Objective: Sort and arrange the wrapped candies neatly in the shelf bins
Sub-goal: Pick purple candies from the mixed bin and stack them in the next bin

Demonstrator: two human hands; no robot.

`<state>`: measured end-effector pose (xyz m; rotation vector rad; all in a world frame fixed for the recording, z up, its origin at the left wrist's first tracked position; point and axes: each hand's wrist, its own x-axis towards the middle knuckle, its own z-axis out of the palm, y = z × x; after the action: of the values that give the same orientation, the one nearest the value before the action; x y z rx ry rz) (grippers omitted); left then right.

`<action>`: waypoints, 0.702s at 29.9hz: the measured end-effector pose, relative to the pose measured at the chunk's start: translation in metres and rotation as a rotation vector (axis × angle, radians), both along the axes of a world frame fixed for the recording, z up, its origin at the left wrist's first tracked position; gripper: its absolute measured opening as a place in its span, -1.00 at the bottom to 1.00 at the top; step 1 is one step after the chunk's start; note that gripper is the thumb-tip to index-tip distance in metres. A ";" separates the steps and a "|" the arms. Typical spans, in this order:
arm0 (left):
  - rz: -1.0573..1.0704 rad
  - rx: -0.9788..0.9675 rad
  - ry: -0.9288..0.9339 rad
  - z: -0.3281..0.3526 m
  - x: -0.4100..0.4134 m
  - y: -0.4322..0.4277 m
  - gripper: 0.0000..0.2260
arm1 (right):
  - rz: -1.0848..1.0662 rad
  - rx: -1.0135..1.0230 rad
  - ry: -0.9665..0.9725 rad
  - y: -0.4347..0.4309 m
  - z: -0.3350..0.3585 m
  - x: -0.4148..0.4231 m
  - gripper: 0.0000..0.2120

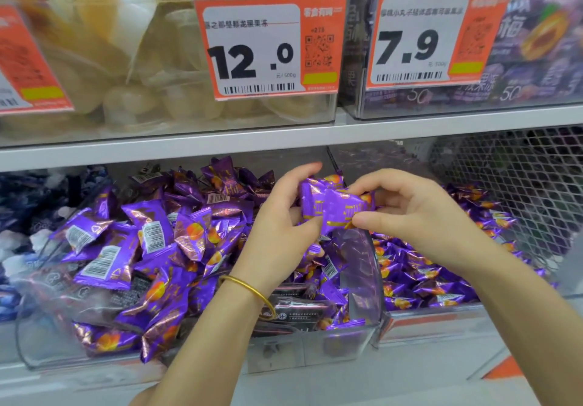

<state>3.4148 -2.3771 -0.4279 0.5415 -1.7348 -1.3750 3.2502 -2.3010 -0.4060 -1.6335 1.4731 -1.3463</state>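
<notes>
A shop shelf [189, 145] runs white-edged across the view. Above it, clear bins carry price tags [268, 49], with pale jelly cups [132, 102] behind them. Below it two clear bins stand side by side. The left bin [195, 353] is heaped with purple candies [151, 241] lying every way. The right bin [441, 326] is filled lower, with wire mesh [520, 169] at its back right corner.

Over the wall between the two bins, towards the back, both hands meet on a small clutch [334, 205] of the same candies. The left hand [284, 216], a bangle [249, 289] on its wrist, curls thumb and fingers round the clutch from the left. The right hand [419, 213] pinches the front packet between thumb and forefinger, its other fingers loosely bent.

The packets are probably light, puffed and slick in their foil, and likely to slide off one another. The crimped end seams, or a pinch across the flat faces, look the surest hold.
</notes>
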 end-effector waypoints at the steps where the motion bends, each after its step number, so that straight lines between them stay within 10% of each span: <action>1: -0.042 0.022 0.005 0.001 0.001 0.000 -0.43 | -0.015 -0.013 -0.009 0.000 0.000 0.000 -0.70; 21: -0.135 0.003 -0.044 -0.005 0.001 0.001 -0.50 | -0.017 -0.001 0.205 0.002 0.005 0.000 -0.61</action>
<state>3.4158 -2.3764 -0.4328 0.4661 -1.8332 -1.4692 3.2502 -2.2995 -0.4012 -1.8075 1.6059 -1.2185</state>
